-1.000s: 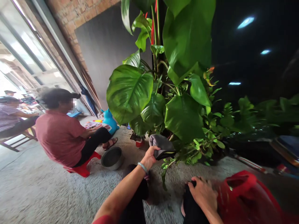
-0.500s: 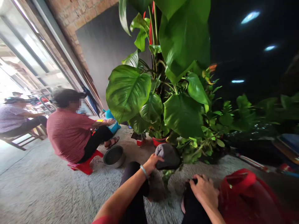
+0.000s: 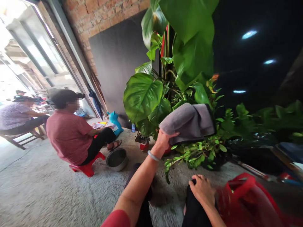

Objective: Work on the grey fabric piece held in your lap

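Head view, centre of frame: the left hand is raised with the arm extended from the lower centre; its fingers are clenched on the lower left edge of a grey cloth; a pale bangle sits on the wrist. The grey cloth lies folded and spread against the foliage of the large-leaved plant, just right of the hand, covering one of the lower leaves; its right end shows a dark edge.

Head view, lower centre right: the right hand rests palm down on the person's own dark-clad knee — fingers curled loosely, grasping nothing visible. Just right of it, a red plastic bag occupies the lower right corner; blurred.

Head view, lower centre: a metal bowl stands on the rough concrete floor, left of the extended arm; small red pots stand at the base of the plant.

Head view, left of frame: a seated person in a red shirt sits on a low red stool, back turned; a second person sits on a wooden bench at the far left edge. A blue toy animal stands beyond them near the dark wall panel; brick wall above — upper left of centre.
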### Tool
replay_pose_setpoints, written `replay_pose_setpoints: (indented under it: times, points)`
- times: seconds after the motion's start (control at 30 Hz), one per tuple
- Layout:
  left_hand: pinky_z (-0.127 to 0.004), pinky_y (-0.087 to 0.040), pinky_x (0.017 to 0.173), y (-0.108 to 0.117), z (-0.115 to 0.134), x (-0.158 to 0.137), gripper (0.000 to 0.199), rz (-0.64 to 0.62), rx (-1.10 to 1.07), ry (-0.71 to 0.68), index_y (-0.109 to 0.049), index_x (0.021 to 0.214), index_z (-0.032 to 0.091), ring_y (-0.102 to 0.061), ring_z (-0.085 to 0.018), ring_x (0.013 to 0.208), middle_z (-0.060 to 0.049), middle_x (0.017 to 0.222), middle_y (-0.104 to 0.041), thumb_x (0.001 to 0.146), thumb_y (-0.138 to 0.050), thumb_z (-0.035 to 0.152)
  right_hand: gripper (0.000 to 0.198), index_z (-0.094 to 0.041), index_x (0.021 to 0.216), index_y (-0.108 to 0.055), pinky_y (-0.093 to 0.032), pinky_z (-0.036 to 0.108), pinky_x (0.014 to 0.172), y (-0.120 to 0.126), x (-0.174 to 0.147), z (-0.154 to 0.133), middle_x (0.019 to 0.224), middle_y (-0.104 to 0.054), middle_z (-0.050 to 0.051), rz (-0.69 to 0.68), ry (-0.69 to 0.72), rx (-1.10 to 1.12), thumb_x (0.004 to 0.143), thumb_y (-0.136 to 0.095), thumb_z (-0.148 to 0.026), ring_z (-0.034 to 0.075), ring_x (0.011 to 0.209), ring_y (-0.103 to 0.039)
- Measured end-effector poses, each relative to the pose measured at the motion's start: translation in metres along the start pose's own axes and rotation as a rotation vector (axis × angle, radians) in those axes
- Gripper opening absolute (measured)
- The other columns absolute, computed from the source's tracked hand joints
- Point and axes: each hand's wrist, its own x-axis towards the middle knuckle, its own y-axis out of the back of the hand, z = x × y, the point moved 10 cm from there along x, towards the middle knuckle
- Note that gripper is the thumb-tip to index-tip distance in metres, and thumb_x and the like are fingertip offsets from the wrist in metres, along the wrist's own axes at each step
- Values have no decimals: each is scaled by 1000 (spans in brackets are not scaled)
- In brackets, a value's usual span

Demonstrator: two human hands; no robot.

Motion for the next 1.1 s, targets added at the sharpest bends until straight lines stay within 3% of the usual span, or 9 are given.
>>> replay_pose_setpoints:
  times: [0.07, 0.23, 0.33, 0.43, 0.53, 0.67, 0.8, 0.97, 1.1]
  points:
    - [-35, -58, 81, -9, -31, -2, 50, 16, -32, 91, -74, 92, 19, -71, -22, 82, -2, 85, -76, 46, -91, 27, 35, -29, 118, -72, -55, 53, 91, -1, -2, 4, 140, -63, 10, 0, 4, -4, 98, -43, -30, 33, 128, -55]
    - [-38, -55, 65, 22, -106, -71, 42, -40, 56, 360, -71, 73, 19, -64, -22, 66, 1, 66, -70, 35, -88, 15, 39, -26, 124, -72, -56, 49, 91, -4, -1, 27, 141, -63, 13, 46, 0, -20, 99, -41, -31, 34, 130, -55]
    - [-41, -55, 70, 41, -63, -82, 38, -123, 96, 186, -72, 78, 20, -66, -24, 71, -1, 69, -70, 43, -89, 23, 38, -27, 121, -74, -56, 44, 90, -7, 3, 37, 137, -66, 11, 36, -2, 17, 98, -43, -33, 32, 127, -59]
    - [-36, -52, 74, 66, 25, -52, 28, 21, 170, -155, -69, 80, 21, -65, -24, 81, -4, 74, -67, 58, -83, 32, 37, -28, 117, -75, -56, 43, 89, -3, 4, 37, 134, -67, 10, 30, -7, 36, 97, -45, -33, 31, 123, -61]
    - [-28, -47, 69, 83, 75, -16, 32, 167, 218, -321, -62, 79, 22, -58, -18, 77, 1, 74, -60, 54, -81, 27, 36, -29, 116, -75, -57, 43, 88, 0, 3, 29, 134, -68, 9, 25, -6, 36, 97, -45, -32, 31, 125, -60]
    - [-23, -40, 60, 107, 47, -18, 33, 303, 375, -231, -59, 69, 20, -50, -12, 66, 5, 65, -55, 43, -79, 16, 37, -31, 117, -74, -57, 45, 87, -3, 4, 22, 137, -66, 8, 13, -4, 34, 97, -43, -32, 31, 126, -60]
    - [-27, -46, 57, 123, -8, -63, 32, 245, 236, 11, -68, 75, 18, -58, -16, 61, 0, 66, -66, 46, -81, 23, 37, -31, 116, -74, -56, 45, 86, -11, 8, 24, 135, -66, 8, -16, -2, 28, 98, -42, -33, 32, 123, -61]
    - [-32, -55, 81, 94, 67, -59, 39, 183, 137, -355, -72, 93, 21, -67, -23, 91, -6, 91, -74, 59, -85, 36, 34, -28, 113, -75, -55, 44, 89, -10, 11, 16, 132, -68, 10, 14, 27, 23, 97, -44, -31, 31, 124, -59]
    - [-30, -53, 83, 29, 88, -9, 45, 64, 254, -462, -71, 101, 17, -62, -19, 87, -2, 89, -70, 59, -82, 28, 32, -29, 109, -76, -55, 44, 88, -5, 7, -3, 129, -69, 9, 67, 44, -6, 96, -46, -29, 30, 121, -60]
